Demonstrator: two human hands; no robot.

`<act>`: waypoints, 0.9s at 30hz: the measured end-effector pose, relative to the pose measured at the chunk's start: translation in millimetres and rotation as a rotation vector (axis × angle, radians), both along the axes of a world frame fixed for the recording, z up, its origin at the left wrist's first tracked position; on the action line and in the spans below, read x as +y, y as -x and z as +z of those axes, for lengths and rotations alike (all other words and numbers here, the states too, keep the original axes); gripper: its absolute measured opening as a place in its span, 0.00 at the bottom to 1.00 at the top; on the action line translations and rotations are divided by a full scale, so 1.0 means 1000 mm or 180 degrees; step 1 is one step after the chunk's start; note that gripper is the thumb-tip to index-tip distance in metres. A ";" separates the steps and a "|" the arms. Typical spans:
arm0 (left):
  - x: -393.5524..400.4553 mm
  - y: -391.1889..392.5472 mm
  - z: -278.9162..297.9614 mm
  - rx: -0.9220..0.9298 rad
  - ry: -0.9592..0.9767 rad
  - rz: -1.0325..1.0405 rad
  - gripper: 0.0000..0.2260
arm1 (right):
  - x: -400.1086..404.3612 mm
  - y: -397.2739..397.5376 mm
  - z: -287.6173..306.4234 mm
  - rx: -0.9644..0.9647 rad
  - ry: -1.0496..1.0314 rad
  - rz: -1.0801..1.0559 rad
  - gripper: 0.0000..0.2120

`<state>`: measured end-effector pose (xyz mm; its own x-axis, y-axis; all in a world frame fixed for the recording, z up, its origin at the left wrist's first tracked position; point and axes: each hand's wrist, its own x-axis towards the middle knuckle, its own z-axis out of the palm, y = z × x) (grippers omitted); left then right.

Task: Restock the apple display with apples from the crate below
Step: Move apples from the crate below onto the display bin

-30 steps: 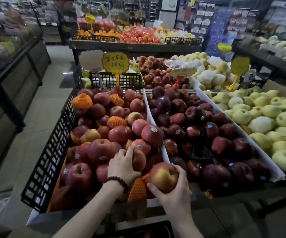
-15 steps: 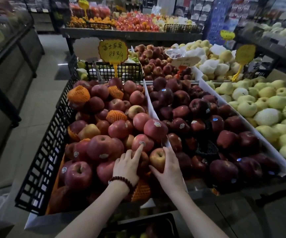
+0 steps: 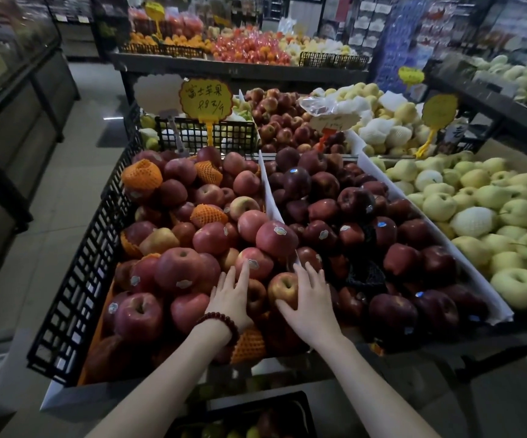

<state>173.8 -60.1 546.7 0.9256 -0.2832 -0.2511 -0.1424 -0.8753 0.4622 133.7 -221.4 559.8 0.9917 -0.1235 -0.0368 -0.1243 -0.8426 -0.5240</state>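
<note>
Table w/ black lattice wall on left edge. On it, L to R: red apples, white divider, dark red apples, 2nd divider, pale green apples.

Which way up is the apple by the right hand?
Upright: the apple touching the right hand shows its stem dimple on top.

- grey tiled floor, aisle runs along the left, small bright light reflection on it
- dark glass-fronted case along left wall
- far dark counter across the aisle end, heaped with orange, red and pale fruit, black mesh baskets at its edge
- back right: shelves of packaged goods, blurred
- right side: dark shelf with pale green produce
- yellow handwritten price sign, smaller yellow tags
- overall dim indoor lighting
</note>
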 end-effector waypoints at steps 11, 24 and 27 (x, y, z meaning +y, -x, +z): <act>0.016 0.050 0.038 0.0012 0.2023 0.0713 0.10 | -0.007 0.030 0.023 -0.0231 -0.2584 -0.0457 0.07; -0.007 0.135 -0.076 -0.0172 0.2572 0.0642 0.06 | -0.017 0.120 -0.083 -0.0260 -0.2875 0.0220 0.07; -0.020 0.154 -0.116 -0.0046 0.2644 0.0318 0.09 | -0.019 0.134 -0.124 -0.0302 -0.2919 0.0390 0.11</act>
